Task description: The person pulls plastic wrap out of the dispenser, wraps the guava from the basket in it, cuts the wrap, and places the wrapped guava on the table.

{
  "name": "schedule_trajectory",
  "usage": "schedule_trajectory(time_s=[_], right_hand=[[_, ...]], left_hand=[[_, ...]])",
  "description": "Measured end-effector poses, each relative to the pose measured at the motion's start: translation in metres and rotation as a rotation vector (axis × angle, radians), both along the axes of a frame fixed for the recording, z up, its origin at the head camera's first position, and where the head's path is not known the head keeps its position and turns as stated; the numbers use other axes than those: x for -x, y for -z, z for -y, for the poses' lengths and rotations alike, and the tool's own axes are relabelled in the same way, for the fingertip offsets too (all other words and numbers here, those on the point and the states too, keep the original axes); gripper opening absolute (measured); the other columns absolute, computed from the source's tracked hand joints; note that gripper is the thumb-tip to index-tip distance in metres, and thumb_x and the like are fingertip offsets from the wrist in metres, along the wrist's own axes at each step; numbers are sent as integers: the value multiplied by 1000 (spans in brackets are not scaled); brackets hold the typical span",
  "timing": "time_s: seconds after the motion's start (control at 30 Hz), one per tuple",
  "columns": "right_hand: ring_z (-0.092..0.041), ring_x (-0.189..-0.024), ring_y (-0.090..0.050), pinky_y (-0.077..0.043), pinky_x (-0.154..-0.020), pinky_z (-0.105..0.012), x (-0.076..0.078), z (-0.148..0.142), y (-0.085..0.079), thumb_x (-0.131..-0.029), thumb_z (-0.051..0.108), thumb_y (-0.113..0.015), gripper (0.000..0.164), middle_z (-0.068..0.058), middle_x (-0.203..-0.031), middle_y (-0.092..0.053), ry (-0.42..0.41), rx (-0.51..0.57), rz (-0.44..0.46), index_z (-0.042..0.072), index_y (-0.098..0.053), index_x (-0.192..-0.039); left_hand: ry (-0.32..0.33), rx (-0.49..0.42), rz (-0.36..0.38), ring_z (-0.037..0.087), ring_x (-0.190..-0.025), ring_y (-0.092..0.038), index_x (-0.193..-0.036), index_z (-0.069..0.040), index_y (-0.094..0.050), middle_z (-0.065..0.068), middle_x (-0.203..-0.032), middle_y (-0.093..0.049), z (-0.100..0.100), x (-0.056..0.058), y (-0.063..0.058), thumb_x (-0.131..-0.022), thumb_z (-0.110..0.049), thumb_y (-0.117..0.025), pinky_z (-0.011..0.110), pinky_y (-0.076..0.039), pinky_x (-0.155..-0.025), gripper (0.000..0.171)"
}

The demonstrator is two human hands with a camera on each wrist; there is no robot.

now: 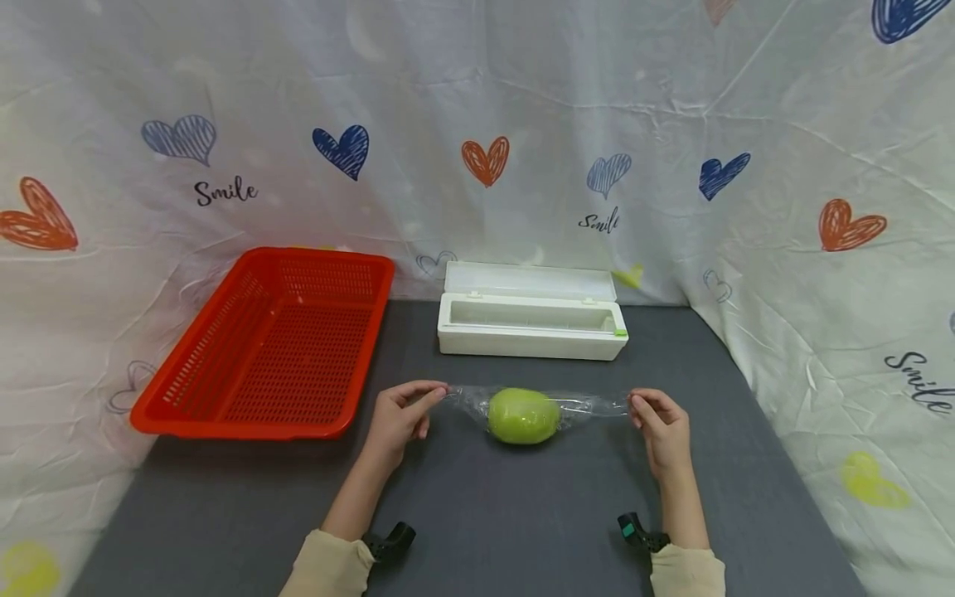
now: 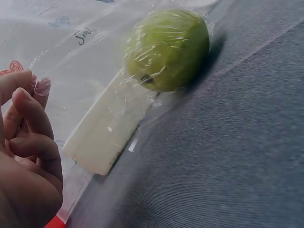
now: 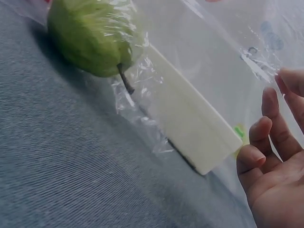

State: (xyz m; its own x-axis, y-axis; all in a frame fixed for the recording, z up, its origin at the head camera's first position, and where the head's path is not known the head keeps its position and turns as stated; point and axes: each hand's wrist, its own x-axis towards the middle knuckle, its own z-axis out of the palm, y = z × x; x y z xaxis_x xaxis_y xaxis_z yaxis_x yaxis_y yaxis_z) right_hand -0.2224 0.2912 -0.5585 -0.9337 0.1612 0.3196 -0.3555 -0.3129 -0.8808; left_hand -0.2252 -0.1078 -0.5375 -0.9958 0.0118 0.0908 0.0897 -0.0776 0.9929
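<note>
Fruit: green pear-like fruit (image 1: 523,415) lay on the dark grey table (image 1: 477,514), wrapped in clear cling film (image 1: 589,405), roughly midway between the two hands; its stem showed through the film in the right wrist view.
Film: it stretched out from both sides of the fruit, drawn to a narrow strand at each end.
Left hand: the left hand (image 1: 399,417) pinched the film's left end between thumb and fingertips, just left of the fruit.
Right hand: the right hand (image 1: 661,428) pinched the film's right end at its fingertips, the other fingers loosely curled.
Dispenser: a white cling film box (image 1: 531,315) sat open behind the fruit, lid tipped back, near but apart from it.
Basket: a red plastic basket (image 1: 224,406) stood at the left, its near end propped on the cloth.
Backdrop: white cloth printed with hearts (image 1: 485,159) surrounded the table.
</note>
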Motion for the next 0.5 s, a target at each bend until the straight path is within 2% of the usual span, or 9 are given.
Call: schedule_trajectory(time_s=[0.17, 0.5], right_hand=[[-9, -72, -60, -45, -60, -22, -4, 1, 6, -101, -18, -54, 33, 0, -87, -73, -13, -6, -12, 4, -79, -96], [-8, -70, -60, -45, -59, -22, -8, 4, 10, -99, -19, -56, 35, 0, -83, -71, -3, 0, 22, 6, -79, -94]], left_hand=[[22, 1, -4, 8, -43, -44, -115, 13, -74, -7, -96, -80, 1, -7, 3, -99, -4, -75, 20, -42, -45, 24], [28, 6, 2, 8, -42, -44, -114, 14, -74, -7, -94, -79, -1, -18, 7, -99, -4, -74, 20, -42, -44, 24]])
